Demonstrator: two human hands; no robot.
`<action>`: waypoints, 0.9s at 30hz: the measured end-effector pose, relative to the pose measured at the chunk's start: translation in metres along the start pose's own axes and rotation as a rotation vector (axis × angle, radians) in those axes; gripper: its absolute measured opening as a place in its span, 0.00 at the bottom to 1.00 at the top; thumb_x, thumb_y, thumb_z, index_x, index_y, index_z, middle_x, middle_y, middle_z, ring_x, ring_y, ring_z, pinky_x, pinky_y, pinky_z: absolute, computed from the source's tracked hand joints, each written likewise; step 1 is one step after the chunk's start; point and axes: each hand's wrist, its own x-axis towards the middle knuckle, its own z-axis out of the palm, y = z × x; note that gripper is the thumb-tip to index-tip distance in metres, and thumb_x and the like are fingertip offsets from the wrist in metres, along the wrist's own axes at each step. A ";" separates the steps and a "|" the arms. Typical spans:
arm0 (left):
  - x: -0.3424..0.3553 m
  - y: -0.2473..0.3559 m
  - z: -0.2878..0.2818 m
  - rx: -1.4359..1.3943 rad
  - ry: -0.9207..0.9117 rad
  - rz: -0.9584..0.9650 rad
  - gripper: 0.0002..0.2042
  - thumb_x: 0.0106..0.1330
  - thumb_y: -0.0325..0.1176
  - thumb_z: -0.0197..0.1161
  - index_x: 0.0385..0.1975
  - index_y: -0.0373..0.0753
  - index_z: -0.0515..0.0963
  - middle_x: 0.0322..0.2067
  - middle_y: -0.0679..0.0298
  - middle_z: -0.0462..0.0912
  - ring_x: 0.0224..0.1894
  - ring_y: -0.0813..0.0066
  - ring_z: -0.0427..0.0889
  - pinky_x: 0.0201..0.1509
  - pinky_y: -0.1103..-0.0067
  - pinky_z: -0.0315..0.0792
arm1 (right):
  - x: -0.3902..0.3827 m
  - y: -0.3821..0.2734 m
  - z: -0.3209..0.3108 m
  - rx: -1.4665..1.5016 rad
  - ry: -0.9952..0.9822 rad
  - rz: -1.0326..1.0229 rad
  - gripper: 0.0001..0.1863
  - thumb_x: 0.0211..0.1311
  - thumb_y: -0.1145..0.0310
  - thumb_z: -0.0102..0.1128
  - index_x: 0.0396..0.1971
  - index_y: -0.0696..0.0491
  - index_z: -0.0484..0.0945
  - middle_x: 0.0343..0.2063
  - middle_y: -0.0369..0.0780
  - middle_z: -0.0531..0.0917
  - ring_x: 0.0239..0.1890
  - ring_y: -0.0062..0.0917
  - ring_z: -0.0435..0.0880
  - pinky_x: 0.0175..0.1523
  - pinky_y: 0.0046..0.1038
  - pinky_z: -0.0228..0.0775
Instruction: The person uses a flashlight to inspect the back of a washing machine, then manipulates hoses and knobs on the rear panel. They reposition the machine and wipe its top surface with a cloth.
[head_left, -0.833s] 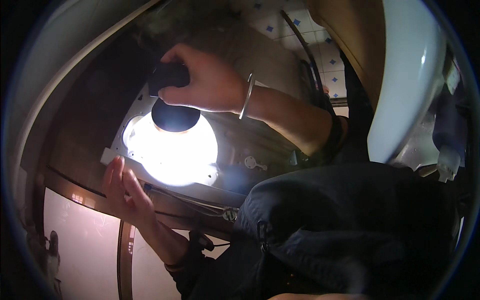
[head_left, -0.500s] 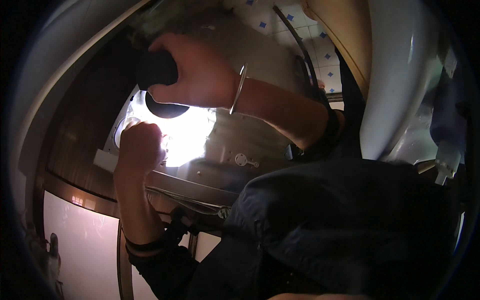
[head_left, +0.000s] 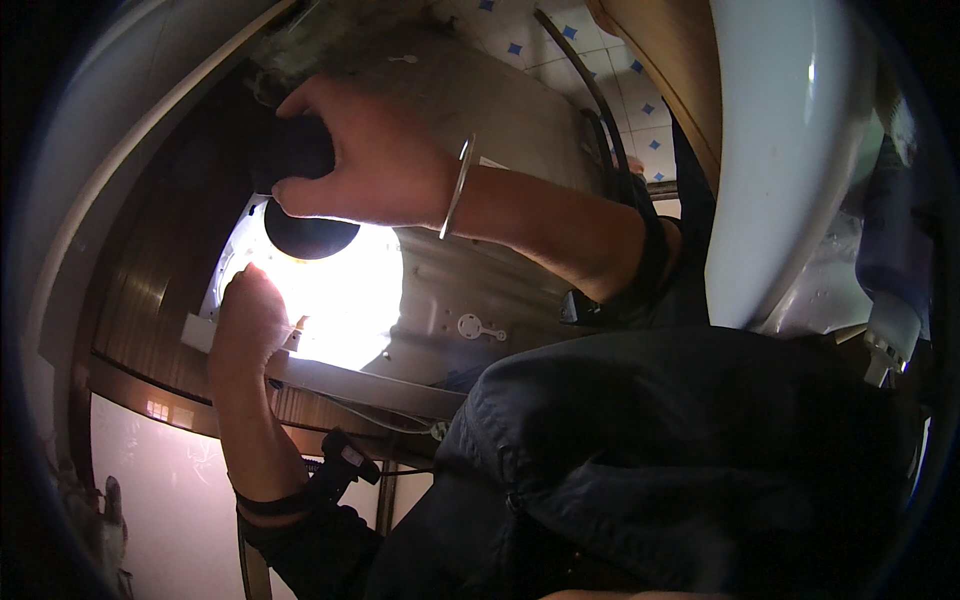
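Observation:
My right hand grips a black lamp with a round head, shining down on a metal panel with small holes. A bright pool of light washes out the panel's detail near its left end. My left hand is at this lit end, its fingers curled over the panel and partly lost in the glare; what they hold, if anything, I cannot make out. A key-shaped hole shows to the right of the light, and a cable runs below the panel's edge.
A brown wooden frame and pale panels lie at the left. A white curved ceramic rim stands at the right, beside a bottle with a nozzle. A dark hose crosses tiles at the top.
My left hand has risen from below the panel's edge into the lit area, its fingers now curled. My right hand has shifted slightly leftward with the lamp.

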 end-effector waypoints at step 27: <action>-0.024 0.003 -0.008 0.269 0.054 0.318 0.10 0.50 0.35 0.70 0.23 0.34 0.81 0.21 0.57 0.81 0.26 0.66 0.80 0.36 0.73 0.74 | 0.000 0.008 0.003 0.068 -0.005 0.042 0.33 0.40 0.55 0.66 0.46 0.59 0.69 0.38 0.50 0.77 0.41 0.37 0.78 0.46 0.32 0.69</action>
